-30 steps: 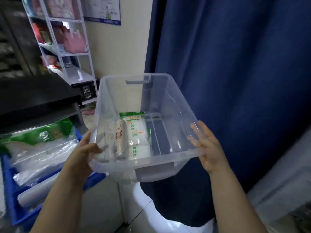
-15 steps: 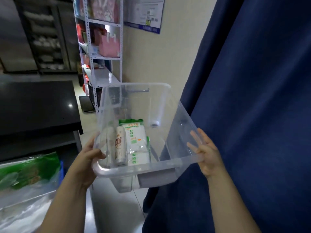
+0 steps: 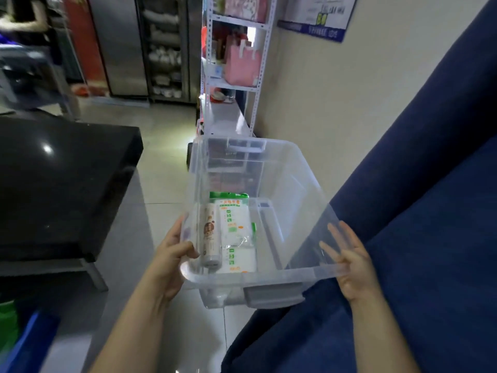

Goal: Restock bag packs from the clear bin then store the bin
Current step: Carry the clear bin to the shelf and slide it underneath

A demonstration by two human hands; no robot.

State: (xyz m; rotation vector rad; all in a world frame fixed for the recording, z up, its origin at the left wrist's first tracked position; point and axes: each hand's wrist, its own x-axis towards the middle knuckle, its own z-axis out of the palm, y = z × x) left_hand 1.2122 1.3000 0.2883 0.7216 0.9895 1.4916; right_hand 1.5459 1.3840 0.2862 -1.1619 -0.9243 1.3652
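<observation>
Above the tiled floor [image 3: 161,162], the clear bin [image 3: 293,184] is held up. The left hand [image 3: 169,265] clamps its left rim, thumb inside. The right hand [image 3: 352,270] presses the right wall, fingers straight and spread. The bag packs [image 3: 236,230] lie inside, left of centre.

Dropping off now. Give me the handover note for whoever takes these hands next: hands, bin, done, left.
Left hand grips the clear bin at its left rim, thumb inside. Right hand presses flat on the right wall, fingers straight. Bin held in the air beside the blue curtain; a roll and a few bag packs lie along its left side. Done: bin lifted. Left: shelve those packs, store the bin.
</observation>
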